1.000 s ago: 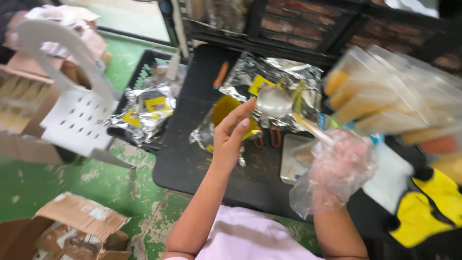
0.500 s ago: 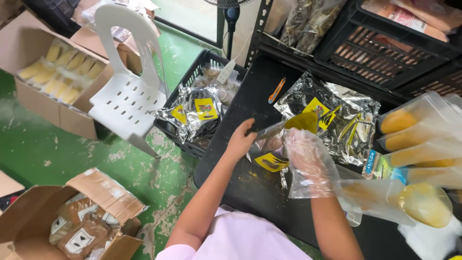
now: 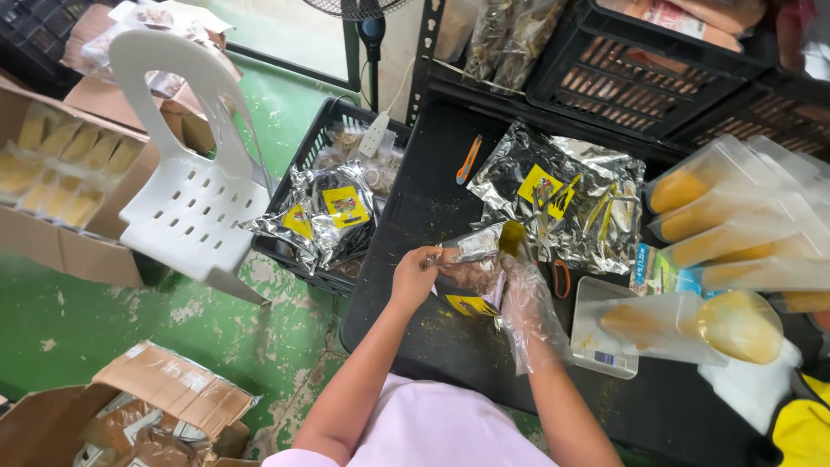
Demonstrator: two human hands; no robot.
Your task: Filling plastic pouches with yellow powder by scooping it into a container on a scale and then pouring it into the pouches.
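Bare left hand (image 3: 413, 272) pinches the open foil pouch (image 3: 471, 259) by its mouth; gloved right hand (image 3: 519, 290), fingers curled inside, could spill yellow powder if it tips.

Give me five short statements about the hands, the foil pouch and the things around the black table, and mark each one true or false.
1. The right hand wears a clear plastic glove. True.
2. The left hand is gloved too. False: it is bare.
3. Both hands hold a silver foil pouch with a yellow label over the black table. True.
4. The white plastic chair stands on the table. False: it stands on the green floor, left of the table.
5. An orange utility knife lies on the table beyond the hands. True.
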